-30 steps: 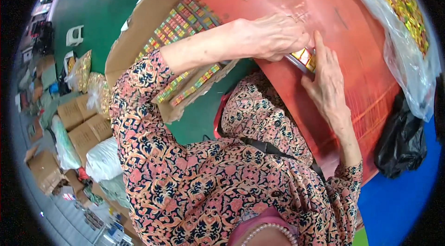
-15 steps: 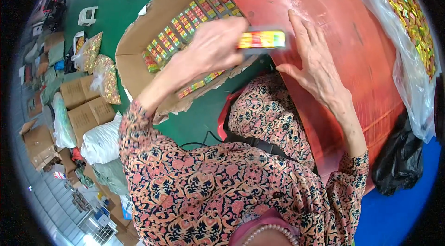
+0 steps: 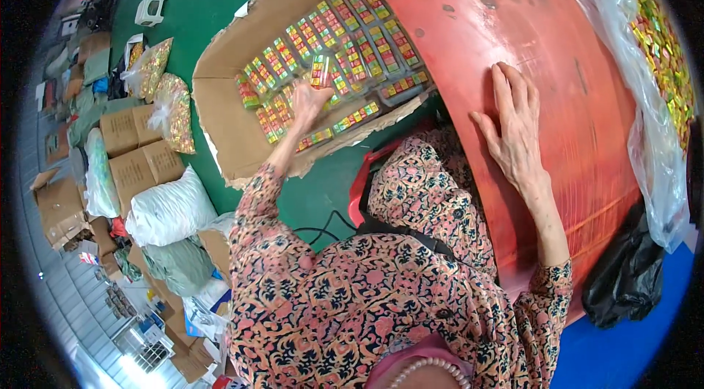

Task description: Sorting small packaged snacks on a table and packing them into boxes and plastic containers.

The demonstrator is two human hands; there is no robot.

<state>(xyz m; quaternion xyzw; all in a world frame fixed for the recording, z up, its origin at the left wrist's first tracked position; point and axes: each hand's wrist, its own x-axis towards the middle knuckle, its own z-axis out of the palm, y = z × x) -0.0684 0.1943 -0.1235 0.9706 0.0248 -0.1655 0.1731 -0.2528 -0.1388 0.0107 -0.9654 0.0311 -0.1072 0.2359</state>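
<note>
My left hand (image 3: pixel 308 101) reaches down into an open cardboard box (image 3: pixel 227 107) on the floor and holds a colourful packet (image 3: pixel 320 70) upright over rows of the same colourful packets (image 3: pixel 345 37) lying in the box. Flat on the red round table (image 3: pixel 506 15) lies my right hand (image 3: pixel 517 129), fingers spread, with nothing in it. Both arms wear a patterned floral sleeve (image 3: pixel 271 242).
A clear plastic bag of colourful packets (image 3: pixel 664 59) hangs at the table's right edge, above a black bag (image 3: pixel 623 272). Left on the green floor are cardboard boxes (image 3: pixel 128 151), white sacks (image 3: pixel 165 209), bags of gold sweets (image 3: pixel 172 110) and a white stool (image 3: pixel 150 9).
My left hand has carried the packet from the red table leftward and down into the cardboard box. My right hand stayed flat on the table.
</note>
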